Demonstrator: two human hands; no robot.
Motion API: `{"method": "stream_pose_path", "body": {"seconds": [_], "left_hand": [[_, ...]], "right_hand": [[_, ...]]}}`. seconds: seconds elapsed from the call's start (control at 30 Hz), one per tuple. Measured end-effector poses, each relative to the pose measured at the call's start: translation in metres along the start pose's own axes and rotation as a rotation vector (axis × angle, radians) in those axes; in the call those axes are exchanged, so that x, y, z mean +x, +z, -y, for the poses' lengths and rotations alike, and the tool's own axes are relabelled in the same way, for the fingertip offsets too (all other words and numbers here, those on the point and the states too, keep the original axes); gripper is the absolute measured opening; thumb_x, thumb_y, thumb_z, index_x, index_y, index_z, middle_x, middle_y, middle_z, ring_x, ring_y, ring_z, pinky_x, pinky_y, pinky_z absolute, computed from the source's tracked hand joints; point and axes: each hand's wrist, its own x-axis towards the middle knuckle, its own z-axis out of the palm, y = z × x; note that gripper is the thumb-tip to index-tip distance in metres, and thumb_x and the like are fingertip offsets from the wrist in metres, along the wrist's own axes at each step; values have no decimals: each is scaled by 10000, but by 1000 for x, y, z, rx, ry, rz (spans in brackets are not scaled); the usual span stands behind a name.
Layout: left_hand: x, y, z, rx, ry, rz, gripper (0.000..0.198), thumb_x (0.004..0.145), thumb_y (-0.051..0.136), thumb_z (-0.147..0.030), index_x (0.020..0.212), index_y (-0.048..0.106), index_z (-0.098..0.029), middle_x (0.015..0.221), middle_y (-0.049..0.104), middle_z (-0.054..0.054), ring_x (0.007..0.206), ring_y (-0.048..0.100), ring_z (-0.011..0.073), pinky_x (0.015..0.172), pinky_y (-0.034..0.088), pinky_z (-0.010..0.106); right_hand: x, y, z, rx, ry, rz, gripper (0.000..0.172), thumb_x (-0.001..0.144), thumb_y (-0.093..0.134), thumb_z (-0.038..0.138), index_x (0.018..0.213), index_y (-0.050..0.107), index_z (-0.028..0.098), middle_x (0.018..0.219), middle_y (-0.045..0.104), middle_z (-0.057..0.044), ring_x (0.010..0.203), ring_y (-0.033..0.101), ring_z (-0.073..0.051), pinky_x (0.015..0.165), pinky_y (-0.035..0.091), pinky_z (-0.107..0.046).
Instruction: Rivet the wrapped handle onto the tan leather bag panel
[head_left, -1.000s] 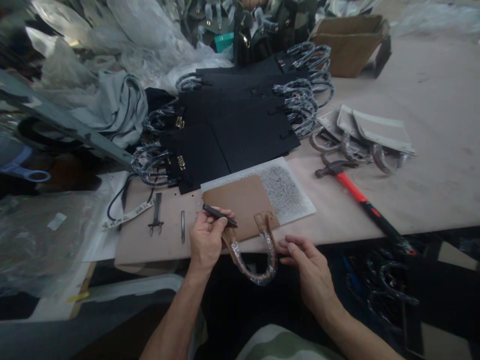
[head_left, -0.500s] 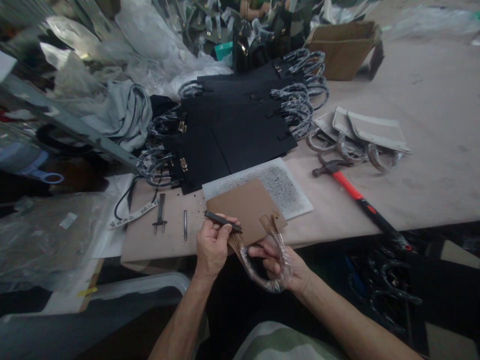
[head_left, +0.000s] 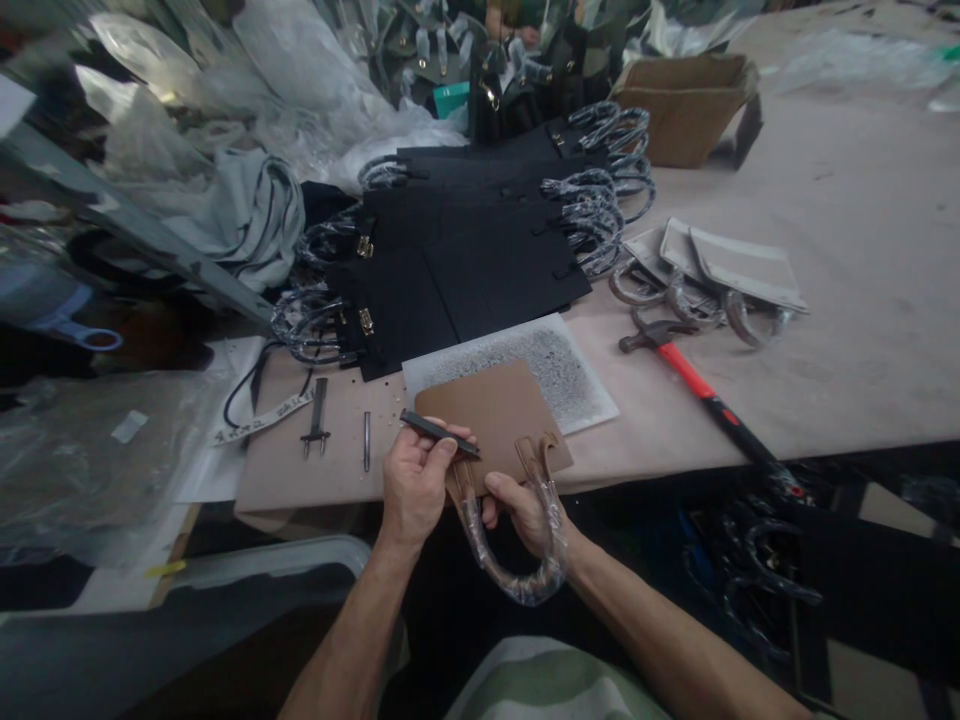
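Observation:
A dark flat metal bar, like a punch (head_left: 429, 428), is pinched between the thumb and fingers of my left hand (head_left: 414, 492). It slants over the lower left of a brown leather-like panel (head_left: 491, 405). My right hand (head_left: 527, 512) grips the panel's near edge, thumb on top, inside the loop of a plastic-wrapped handle (head_left: 517, 585). The handle hangs off the near side; its brown end tabs lie on the panel. Beneath the panel's far part is a speckled white board (head_left: 589, 385). A two-pronged tool (head_left: 317, 420) and a thin metal rod (head_left: 367, 442) lie left of my left hand.
A red-and-black hammer (head_left: 705, 390) lies to the right. Behind it are light panels (head_left: 742, 265) with wrapped handles. Black panels (head_left: 480, 270) with wrapped handles are stacked beyond the board. A cardboard box (head_left: 679, 105) stands at the back; a plastic bin (head_left: 277, 560) sits below left.
My right hand has shifted from the handle's right side to the panel's near edge, thumb now on top. The handle hangs slightly lower. My left hand still holds the punch.

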Motion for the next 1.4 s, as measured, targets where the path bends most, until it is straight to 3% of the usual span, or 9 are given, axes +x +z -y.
{"method": "stream_pose_path", "body": {"seconds": [0.2, 0.4, 0.67, 0.93, 1.1, 1.4], "left_hand": [[-5, 1, 0, -36, -28, -10, 351, 855, 742, -364, 1029, 511, -164, 938, 744, 83, 835, 743, 210, 771, 631, 341], [-10, -1, -7, -24, -84, -43, 378, 852, 748, -390, 1040, 513, -161, 929, 748, 88, 812, 747, 208, 747, 626, 312], [-16, -3, -1, -95, -89, -42, 379, 830, 775, -377, 1025, 519, -178, 920, 750, 66, 840, 747, 214, 791, 624, 344], [-19, -3, 2, -58, -26, -33, 329, 859, 754, -351, 1018, 522, -180, 943, 754, 68, 858, 747, 204, 827, 616, 334], [-20, -5, 3, 11, 6, -16, 301, 894, 709, -356, 1031, 503, -185, 959, 753, 77, 875, 743, 213, 833, 613, 348], [-23, -6, -2, 355, 162, 24, 192, 911, 662, -326, 1014, 564, -196, 939, 749, 68, 871, 728, 207, 845, 580, 326]], "right_hand": [[-4, -1, 9, 74, -6, 36, 496, 786, 709, 594, 523, 629, 182, 617, 631, -31, 680, 597, -181, 773, 476, -316], [-5, 1, 11, 162, 63, 105, 507, 728, 724, 621, 491, 593, 192, 603, 610, -33, 632, 562, -177, 759, 484, -335], [-8, 1, 8, 235, 128, 115, 480, 743, 725, 591, 506, 619, 187, 577, 619, -41, 570, 558, -179, 615, 475, -319], [-5, 2, 10, 232, 112, 122, 484, 728, 751, 593, 506, 641, 178, 623, 636, -40, 639, 583, -175, 733, 488, -320], [-5, 5, 9, 222, 92, 121, 458, 754, 735, 557, 508, 647, 181, 599, 623, -35, 630, 578, -178, 741, 490, -330], [-5, 4, 8, 166, 37, 117, 437, 768, 725, 550, 539, 679, 181, 616, 656, -42, 634, 606, -192, 788, 495, -361]]}}
